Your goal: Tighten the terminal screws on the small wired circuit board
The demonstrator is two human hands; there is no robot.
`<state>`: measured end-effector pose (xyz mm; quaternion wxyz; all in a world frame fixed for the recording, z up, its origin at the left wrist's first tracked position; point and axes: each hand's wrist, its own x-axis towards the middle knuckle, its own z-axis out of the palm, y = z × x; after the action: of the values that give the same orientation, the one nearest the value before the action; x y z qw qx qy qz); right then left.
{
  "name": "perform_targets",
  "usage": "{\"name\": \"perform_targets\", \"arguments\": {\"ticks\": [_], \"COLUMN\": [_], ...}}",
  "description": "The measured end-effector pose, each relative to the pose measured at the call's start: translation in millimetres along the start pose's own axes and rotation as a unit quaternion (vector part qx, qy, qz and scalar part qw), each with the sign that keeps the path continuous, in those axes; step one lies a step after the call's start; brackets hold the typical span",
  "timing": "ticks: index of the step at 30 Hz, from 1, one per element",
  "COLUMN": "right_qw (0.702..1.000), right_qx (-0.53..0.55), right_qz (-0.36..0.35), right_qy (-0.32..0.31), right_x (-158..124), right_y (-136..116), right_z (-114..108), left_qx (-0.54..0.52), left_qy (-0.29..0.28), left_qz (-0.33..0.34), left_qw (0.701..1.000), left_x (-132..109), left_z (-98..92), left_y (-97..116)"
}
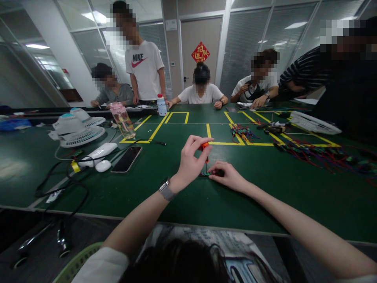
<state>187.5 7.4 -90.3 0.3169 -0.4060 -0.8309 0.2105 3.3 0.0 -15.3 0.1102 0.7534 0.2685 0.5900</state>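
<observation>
My left hand (191, 159), with a watch on its wrist, is closed around the orange and black handle of a screwdriver (205, 146). The tool stands upright, its thin shaft pointing down at a small circuit board (204, 174) on the green table. My right hand (226, 175) pinches the right end of that board and steadies it against the tabletop. Its fingers cover part of the board. Whether the screwdriver's tip sits in a screw is too small to tell.
A phone (126, 159), a white power strip (98, 154) with cables, a pink-lided bottle (123, 121) and white fans (78, 129) lie left. Wired circuit boards (332, 155) spread right, with a smaller bundle (243, 133) nearer the middle. Several people are around the table's far side.
</observation>
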Motion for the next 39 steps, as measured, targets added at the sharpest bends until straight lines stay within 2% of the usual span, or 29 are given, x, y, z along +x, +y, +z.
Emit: {"name": "perform_targets", "arguments": {"ticks": [5, 10, 18, 25, 27, 33, 36, 39], "right_qw": [1.000, 1.000, 1.000, 1.000, 1.000, 1.000, 1.000, 1.000], "right_qx": [0.003, -0.006, -0.005, -0.005, -0.003, 0.004, 0.006, 0.000], "right_qz": [0.002, -0.001, -0.001, -0.002, -0.002, 0.003, 0.003, 0.004], "right_qy": [-0.001, -0.003, -0.006, -0.002, -0.003, 0.000, 0.000, -0.003], "right_x": [-0.4, -0.3, 0.1, -0.1, 0.0, -0.4, -0.6, -0.5], "right_y": [0.2, -1.2, -0.3, -0.4, -0.4, 0.4, 1.3, 1.4], "right_z": [-0.5, -1.4, -1.4, -1.8, -1.9, -1.6, -1.3, -1.5], "left_qx": [-0.050, 0.002, -0.047, -0.009, -0.022, -0.070, -0.095, -0.082], "left_qy": [-0.048, 0.004, -0.040, 0.003, -0.010, -0.105, -0.108, -0.078], "left_qz": [-0.018, 0.006, -0.004, -0.006, -0.012, -0.017, -0.014, -0.018], "left_qw": [0.997, 1.000, 0.998, 1.000, 1.000, 0.992, 0.989, 0.993], "left_x": [-1.0, 0.2, -0.3, 1.5, 2.7, 3.2, 2.1, 1.9], "left_z": [0.1, 1.2, 0.8, 1.2, 0.8, 0.6, 1.9, 2.5], "left_y": [0.0, 0.9, 0.7, 2.2, 2.9, 5.3, 3.4, 0.6]}}
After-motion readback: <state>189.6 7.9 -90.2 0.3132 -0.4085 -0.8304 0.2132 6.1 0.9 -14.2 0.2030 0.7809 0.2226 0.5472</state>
